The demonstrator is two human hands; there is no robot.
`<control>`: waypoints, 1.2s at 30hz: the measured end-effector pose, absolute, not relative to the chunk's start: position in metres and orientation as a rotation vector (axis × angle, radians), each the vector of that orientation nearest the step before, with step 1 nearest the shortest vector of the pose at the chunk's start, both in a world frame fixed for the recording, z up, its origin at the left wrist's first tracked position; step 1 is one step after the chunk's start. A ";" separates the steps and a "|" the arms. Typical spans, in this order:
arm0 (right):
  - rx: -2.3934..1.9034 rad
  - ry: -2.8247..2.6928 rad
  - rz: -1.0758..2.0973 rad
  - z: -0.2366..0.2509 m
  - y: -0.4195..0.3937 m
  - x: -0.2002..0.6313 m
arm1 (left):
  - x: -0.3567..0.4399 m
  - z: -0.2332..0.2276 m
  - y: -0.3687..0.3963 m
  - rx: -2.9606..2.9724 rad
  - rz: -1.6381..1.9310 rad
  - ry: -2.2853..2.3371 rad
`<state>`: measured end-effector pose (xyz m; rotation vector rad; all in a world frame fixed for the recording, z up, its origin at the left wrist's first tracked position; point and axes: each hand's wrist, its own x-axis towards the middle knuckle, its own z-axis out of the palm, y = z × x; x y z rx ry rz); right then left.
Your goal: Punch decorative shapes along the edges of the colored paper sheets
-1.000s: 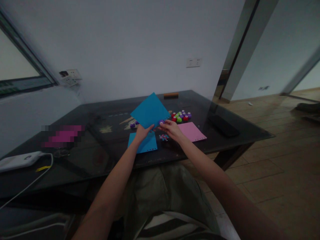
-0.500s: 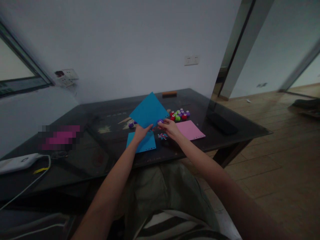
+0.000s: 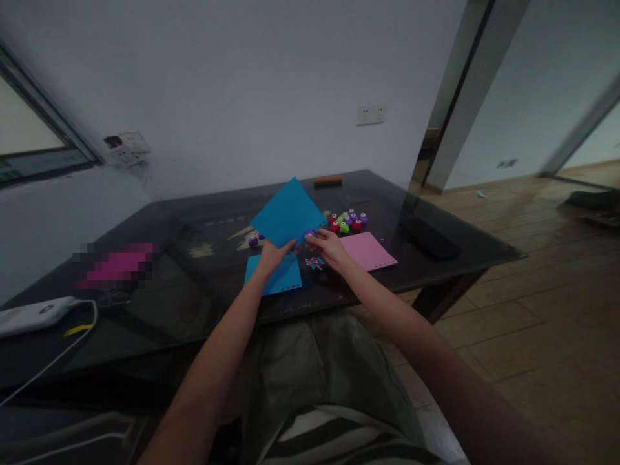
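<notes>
Punching a blue sheet above the dark tabletop (image 3: 436, 271)

We hold the blue paper sheet (image 3: 287, 216) tilted in the air, our left hand (image 3: 272, 255) with fingers pinched on its lower corner, our right hand (image 3: 332, 248) with fingers closed around a small purple punch (image 3: 310, 234) at its edge. A second blue sheet (image 3: 278, 276) and a pink sheet (image 3: 368, 250) lie below, near the spare punches (image 3: 347, 223). We judge the sheet could slip or crease if the pinch loosens.

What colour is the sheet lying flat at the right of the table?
Pink sheet, with small holes along its near edge; seen in the head view.
</notes>
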<state>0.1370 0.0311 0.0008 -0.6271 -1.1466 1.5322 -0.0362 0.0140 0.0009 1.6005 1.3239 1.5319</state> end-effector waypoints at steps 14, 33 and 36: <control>-0.605 -1.128 1.542 0.001 0.031 0.137 | -0.035 0.002 0.015 1.711 1.510 1.429; -0.630 -1.129 1.508 0.003 0.030 0.137 | -0.031 0.007 0.008 1.670 1.435 1.385; -0.634 -1.138 1.492 0.004 0.029 0.137 | -0.029 0.010 0.005 1.681 1.429 1.403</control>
